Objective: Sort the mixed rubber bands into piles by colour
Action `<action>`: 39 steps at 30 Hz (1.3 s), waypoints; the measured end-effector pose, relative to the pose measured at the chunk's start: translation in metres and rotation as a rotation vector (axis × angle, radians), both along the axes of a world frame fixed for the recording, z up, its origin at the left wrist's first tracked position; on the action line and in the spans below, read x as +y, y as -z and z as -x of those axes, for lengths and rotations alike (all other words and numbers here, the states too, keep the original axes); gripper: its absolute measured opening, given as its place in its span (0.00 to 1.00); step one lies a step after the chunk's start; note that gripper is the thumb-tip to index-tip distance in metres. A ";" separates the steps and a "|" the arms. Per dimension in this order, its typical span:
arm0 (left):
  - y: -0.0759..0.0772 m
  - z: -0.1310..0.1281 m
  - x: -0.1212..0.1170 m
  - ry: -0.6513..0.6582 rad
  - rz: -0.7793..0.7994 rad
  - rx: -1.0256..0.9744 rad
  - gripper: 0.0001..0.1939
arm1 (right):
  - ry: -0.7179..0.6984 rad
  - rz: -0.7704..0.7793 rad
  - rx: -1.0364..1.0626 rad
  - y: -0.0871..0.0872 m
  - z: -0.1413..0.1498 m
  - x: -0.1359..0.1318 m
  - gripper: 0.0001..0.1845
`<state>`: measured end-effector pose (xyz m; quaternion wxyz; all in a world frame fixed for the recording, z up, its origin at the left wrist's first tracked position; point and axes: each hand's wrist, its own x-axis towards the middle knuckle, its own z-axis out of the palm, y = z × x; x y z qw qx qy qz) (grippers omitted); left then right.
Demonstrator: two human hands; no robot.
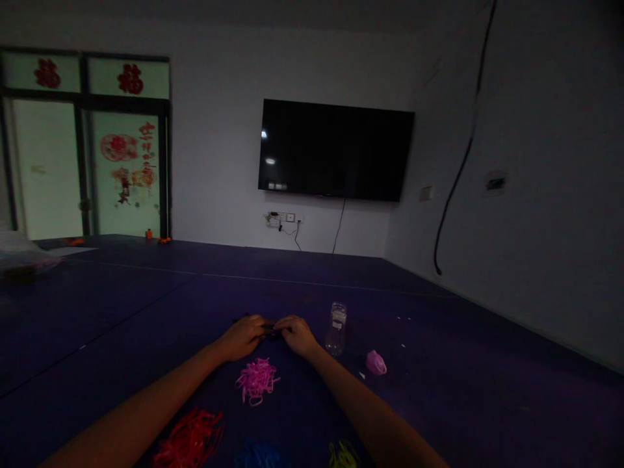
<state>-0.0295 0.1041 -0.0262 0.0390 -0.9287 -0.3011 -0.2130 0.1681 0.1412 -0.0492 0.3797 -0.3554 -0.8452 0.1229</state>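
My left hand (pixel 245 338) and my right hand (pixel 296 333) meet at the middle of the dark purple surface, fingers bent and pressed together. Between and beneath the fingertips lies a dark thing (pixel 273 332), too dim to name; it could be a small heap of thin black strips. Just nearer than my left hand sits a pile of pink bands (pixel 257 380). A clear plastic bottle (pixel 336 329) stands upright to the right of my right hand, apart from it. Further right lies a pink, rounded thing (pixel 376 363), perhaps a cap or bundle.
Nearer me are piles of red bands (pixel 190 439), blue bands (pixel 258 455) and yellow bands (pixel 344 455). Small white scraps lie on the right. A clear plastic bag (pixel 22 250) rests at far left. Small orange things (pixel 149 234) stand near the door.
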 end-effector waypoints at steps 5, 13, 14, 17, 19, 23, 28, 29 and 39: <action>0.000 0.000 0.001 -0.003 0.019 0.016 0.21 | 0.001 -0.007 0.011 0.001 0.001 0.000 0.20; -0.001 0.000 -0.002 -0.035 -0.036 -0.027 0.19 | 0.030 0.005 -0.001 0.005 0.000 0.004 0.19; 0.000 0.000 -0.002 -0.047 -0.061 -0.040 0.18 | 0.029 0.009 0.000 0.004 -0.001 0.005 0.19; 0.002 0.000 -0.002 -0.123 -0.151 -0.104 0.13 | 0.012 0.018 0.020 0.002 -0.001 0.004 0.18; 0.003 0.001 -0.002 -0.196 -0.192 -0.139 0.11 | 0.006 0.024 0.037 0.001 -0.001 0.003 0.19; 0.001 0.001 -0.003 -0.321 -0.191 -0.117 0.10 | -0.002 0.032 0.049 -0.002 -0.001 0.000 0.19; 0.000 0.002 -0.004 -0.431 -0.178 -0.101 0.09 | -0.038 0.030 0.044 -0.004 -0.001 -0.001 0.21; 0.000 0.002 -0.004 -0.436 -0.180 -0.104 0.09 | -0.037 0.027 0.048 -0.004 -0.001 -0.001 0.21; -0.002 0.000 -0.005 -0.041 -0.048 -0.027 0.14 | 0.032 -0.031 -0.045 -0.005 0.000 -0.007 0.19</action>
